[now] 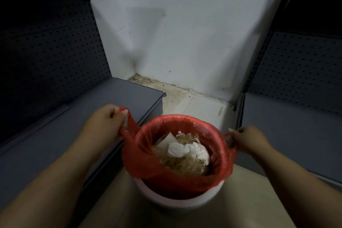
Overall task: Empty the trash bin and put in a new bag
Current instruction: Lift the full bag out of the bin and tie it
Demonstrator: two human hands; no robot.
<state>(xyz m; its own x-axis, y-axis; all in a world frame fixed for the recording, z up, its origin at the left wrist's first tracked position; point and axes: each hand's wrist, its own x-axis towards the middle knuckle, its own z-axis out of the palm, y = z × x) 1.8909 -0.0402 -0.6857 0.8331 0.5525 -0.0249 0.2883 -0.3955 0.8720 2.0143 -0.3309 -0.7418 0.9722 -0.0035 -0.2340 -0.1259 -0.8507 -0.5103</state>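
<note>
A round white trash bin [177, 200] stands on the floor between two shelf units. A red plastic bag [218, 155] lines it, its rim folded over the bin's edge at the back. Inside lies trash [183, 153]: crumpled white paper and clear, yellowish plastic wrap. My left hand [103, 122] grips the bag's left handle loop, pulled out to the left of the bin. My right hand [248, 139] pinches the right handle loop, stretched out on the bin's right side. At the front left the bag's edge has come off the rim.
A dark grey shelf unit with a pegboard back [48, 57] and a low base shelf [114, 102] stands on the left. A similar unit [296, 83] stands on the right. A white wall [185, 33] closes the corner behind, with a dirty pale floor [192, 105].
</note>
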